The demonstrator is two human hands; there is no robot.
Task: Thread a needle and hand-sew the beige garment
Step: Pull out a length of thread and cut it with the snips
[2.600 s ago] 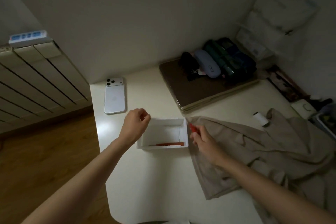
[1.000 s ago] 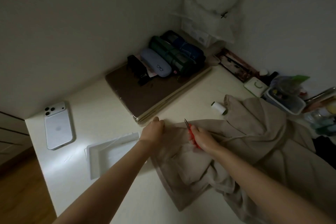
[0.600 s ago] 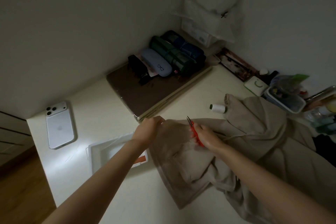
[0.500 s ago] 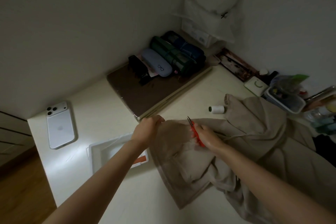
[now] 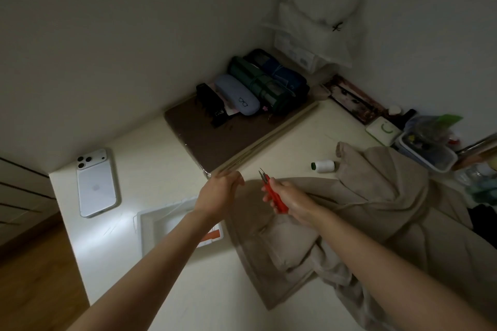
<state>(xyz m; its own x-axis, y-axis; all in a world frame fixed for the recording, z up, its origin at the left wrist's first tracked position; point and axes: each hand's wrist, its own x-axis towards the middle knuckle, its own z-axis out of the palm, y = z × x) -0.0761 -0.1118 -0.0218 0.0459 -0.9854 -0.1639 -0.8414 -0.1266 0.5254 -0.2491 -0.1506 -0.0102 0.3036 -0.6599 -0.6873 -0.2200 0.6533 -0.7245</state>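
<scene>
The right hand point(image 5: 294, 204) curls its fingers round small red-handled thread snips point(image 5: 275, 197), metal tips pointing away from the person, above the crumpled beige fabric garment point(image 5: 390, 209) spread on the cream table point(image 5: 309, 137). The left hand point(image 5: 219, 192) is at the garment's left edge with fingers curled, and I cannot tell whether they pinch anything. A white thread spool point(image 5: 324, 166) lies just beside the garment's far fold; left of the garment sits a shallow white rectangular tray point(image 5: 146, 228), and farther left a white smartphone point(image 5: 96, 183).
</scene>
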